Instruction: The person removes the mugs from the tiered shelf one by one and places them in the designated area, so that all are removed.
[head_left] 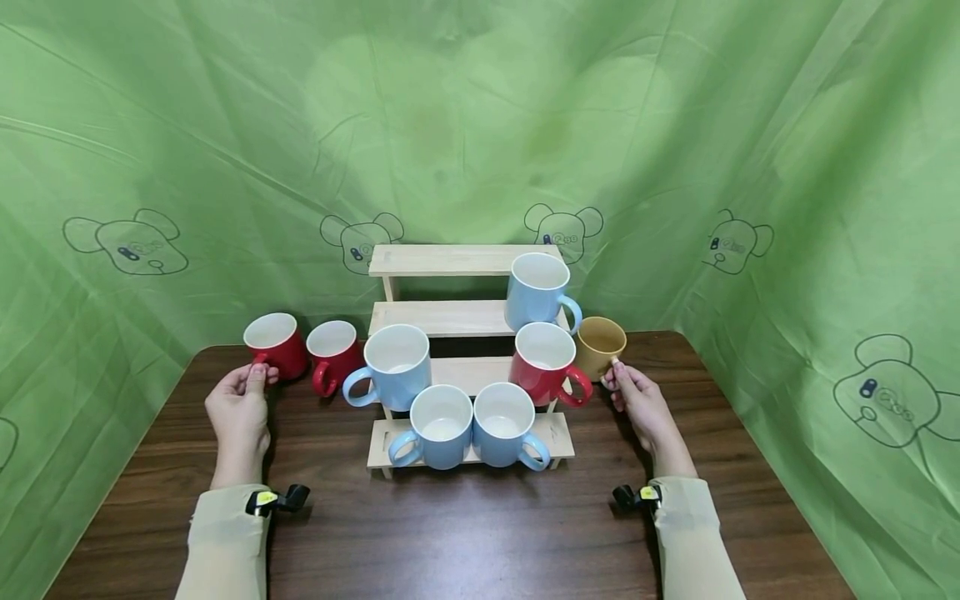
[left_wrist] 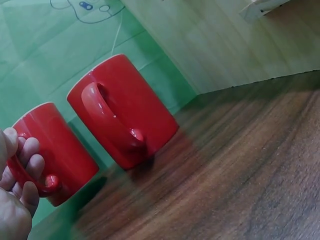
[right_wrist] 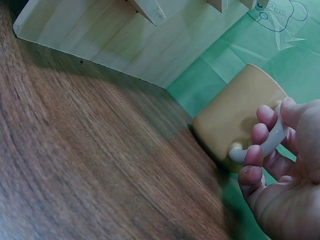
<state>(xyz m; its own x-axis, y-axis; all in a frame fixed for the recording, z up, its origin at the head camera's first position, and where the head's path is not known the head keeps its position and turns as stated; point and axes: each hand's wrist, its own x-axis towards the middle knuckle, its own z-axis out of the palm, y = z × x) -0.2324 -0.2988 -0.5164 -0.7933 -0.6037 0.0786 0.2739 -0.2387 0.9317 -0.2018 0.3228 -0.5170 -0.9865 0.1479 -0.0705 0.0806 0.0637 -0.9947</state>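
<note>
At the left, my left hand (head_left: 242,408) grips the handle of a red mug (head_left: 283,354) with a white inside. The left wrist view shows its fingers curled round that handle. A second red mug (left_wrist: 125,112) stands beside it on the table, its handle toward me. On the right side, my right hand (head_left: 641,404) holds a mustard-yellow mug (head_left: 592,358) by its pale handle (right_wrist: 274,140), thumb on top and fingers wrapped round. This mug is upright, next to the right end of the shelf, partly hidden behind a red mug (head_left: 534,379) in the head view.
A stepped wooden shelf (head_left: 442,260) stands mid-table between the hands. Two light-blue mugs are on its lowest step, a blue mug (head_left: 397,367) and the red one above, another blue mug (head_left: 536,292) higher at right. Green cloth (head_left: 465,125) encloses the dark wooden table (head_left: 450,542).
</note>
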